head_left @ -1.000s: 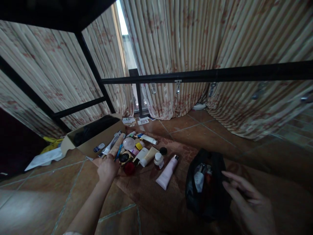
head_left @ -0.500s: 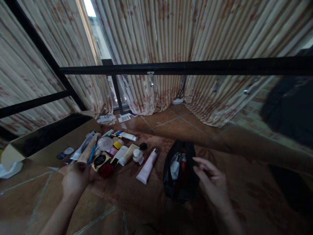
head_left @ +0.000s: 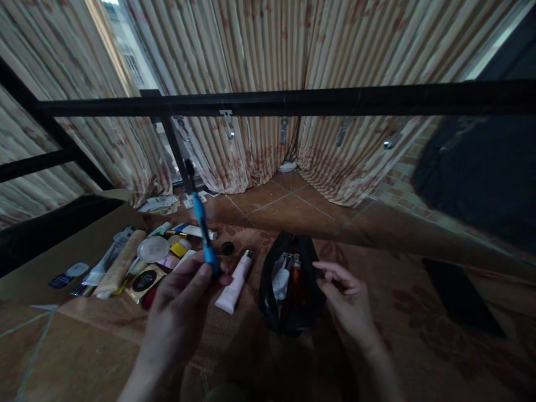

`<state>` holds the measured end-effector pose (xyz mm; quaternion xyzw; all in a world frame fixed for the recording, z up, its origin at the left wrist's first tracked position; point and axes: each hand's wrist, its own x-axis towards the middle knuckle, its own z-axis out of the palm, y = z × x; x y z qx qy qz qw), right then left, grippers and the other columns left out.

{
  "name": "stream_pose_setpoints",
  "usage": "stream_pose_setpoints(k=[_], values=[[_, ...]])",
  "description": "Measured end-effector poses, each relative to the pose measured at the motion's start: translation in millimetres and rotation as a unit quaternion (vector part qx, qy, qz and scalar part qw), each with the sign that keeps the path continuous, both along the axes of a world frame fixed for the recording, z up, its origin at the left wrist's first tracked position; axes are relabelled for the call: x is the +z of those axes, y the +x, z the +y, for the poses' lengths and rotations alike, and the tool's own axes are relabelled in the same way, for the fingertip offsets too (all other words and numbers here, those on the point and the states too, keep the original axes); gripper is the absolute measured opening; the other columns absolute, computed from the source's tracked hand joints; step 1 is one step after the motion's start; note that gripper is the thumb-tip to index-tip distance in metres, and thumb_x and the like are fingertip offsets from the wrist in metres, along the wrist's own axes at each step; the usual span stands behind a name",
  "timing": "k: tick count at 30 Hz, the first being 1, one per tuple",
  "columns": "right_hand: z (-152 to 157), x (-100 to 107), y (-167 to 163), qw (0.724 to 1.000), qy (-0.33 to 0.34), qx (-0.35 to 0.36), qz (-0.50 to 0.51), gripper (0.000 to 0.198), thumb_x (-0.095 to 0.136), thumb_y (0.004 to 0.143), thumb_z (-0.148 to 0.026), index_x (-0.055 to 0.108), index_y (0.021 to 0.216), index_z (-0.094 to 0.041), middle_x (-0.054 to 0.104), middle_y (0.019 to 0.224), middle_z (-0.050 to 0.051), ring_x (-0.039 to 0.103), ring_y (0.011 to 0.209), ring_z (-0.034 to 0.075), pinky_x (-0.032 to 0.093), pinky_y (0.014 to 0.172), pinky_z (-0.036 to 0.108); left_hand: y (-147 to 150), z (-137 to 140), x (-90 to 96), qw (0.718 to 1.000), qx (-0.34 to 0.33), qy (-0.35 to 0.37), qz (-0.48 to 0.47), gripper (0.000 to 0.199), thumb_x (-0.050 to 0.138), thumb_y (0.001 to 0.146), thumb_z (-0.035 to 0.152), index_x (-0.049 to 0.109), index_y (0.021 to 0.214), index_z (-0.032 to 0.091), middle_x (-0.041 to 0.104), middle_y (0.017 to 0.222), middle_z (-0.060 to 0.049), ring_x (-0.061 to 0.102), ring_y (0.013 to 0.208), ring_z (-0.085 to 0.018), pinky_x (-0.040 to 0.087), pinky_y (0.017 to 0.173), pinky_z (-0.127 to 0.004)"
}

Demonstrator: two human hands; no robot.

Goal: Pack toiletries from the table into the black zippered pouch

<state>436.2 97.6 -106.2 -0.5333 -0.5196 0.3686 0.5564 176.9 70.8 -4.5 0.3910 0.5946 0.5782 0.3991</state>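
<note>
My left hand (head_left: pixel 184 296) is closed around the lower handle of a blue toothbrush (head_left: pixel 201 220), whose dark head points up. My right hand (head_left: pixel 345 296) pinches the right rim of a black pouch (head_left: pixel 272 318), which gapes upward. Inside the pouch are a white tube (head_left: pixel 281 283) and a reddish-orange bottle (head_left: pixel 295 279). A pale pink tube (head_left: pixel 234 285) lies between my left hand and the pouch. Left of it is a pile of toiletries, with a beige tube (head_left: pixel 121 262), a round clear container (head_left: pixel 153 249) and a gold compact (head_left: pixel 145 282). My left hand hides part of that pile.
A cardboard box (head_left: pixel 29 282) with dark contents stands at the left. A black metal rail (head_left: pixel 268 104) crosses in front of striped curtains (head_left: pixel 251 50). On the brown mat (head_left: pixel 389 301) at the right lies a flat black item (head_left: pixel 463 296).
My left hand has lifted the blue toothbrush out of the pile and brought it up and to the right. My right hand stays at the pouch rim. The view has shifted rightward.
</note>
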Motion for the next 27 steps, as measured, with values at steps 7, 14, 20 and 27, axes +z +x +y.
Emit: stream_pose_setpoints(k=[7, 14, 20, 27], values=[[1, 3, 4, 1.0, 0.003, 0.013, 0.0, 0.022, 0.067, 0.076, -0.028, 0.075, 0.096, -0.022, 0.044, 0.063, -0.006, 0.039, 0.055, 0.01, 0.032, 0.051, 0.022, 116, 28, -26.9, 0.921, -0.216, -0.079, -0.315, 0.024, 0.074, 0.071, 0.033, 0.068, 0.083, 0.012, 0.065, 0.078, -0.005, 0.062, 0.069, -0.013, 0.05, 0.069, -0.025], [-2, 3, 13, 0.999, -0.02, 0.019, -0.026, 0.023, 0.064, 0.08, -0.027, 0.075, 0.1, -0.022, 0.041, 0.063, -0.006, 0.039, 0.056, 0.01, 0.032, 0.052, 0.022, 119, 43, -83.0, 0.949, -0.069, -0.113, -0.287, 0.03, 0.078, 0.065, 0.032, 0.065, 0.084, 0.013, 0.066, 0.077, -0.002, 0.064, 0.067, -0.012, 0.047, 0.07, -0.025], [-1, 1, 15, 0.999, -0.013, 0.012, -0.03, 0.022, 0.063, 0.08, -0.026, 0.075, 0.099, -0.022, 0.043, 0.064, -0.005, 0.042, 0.06, 0.011, 0.035, 0.056, 0.023, 110, 40, -82.6, 0.982, -0.058, -0.053, -0.173, 0.028, 0.069, 0.075, 0.037, 0.062, 0.089, 0.014, 0.067, 0.077, -0.001, 0.066, 0.068, -0.014, 0.047, 0.069, -0.026], [-1, 3, 14, 1.0, -0.008, 0.013, -0.027, 0.022, 0.063, 0.079, -0.025, 0.075, 0.098, -0.022, 0.043, 0.064, -0.005, 0.041, 0.058, 0.01, 0.035, 0.054, 0.022, 107, 40, -82.9, 0.986, -0.049, -0.045, -0.155, 0.026, 0.067, 0.077, 0.036, 0.061, 0.092, 0.014, 0.068, 0.081, -0.001, 0.067, 0.071, -0.014, 0.048, 0.07, -0.025]])
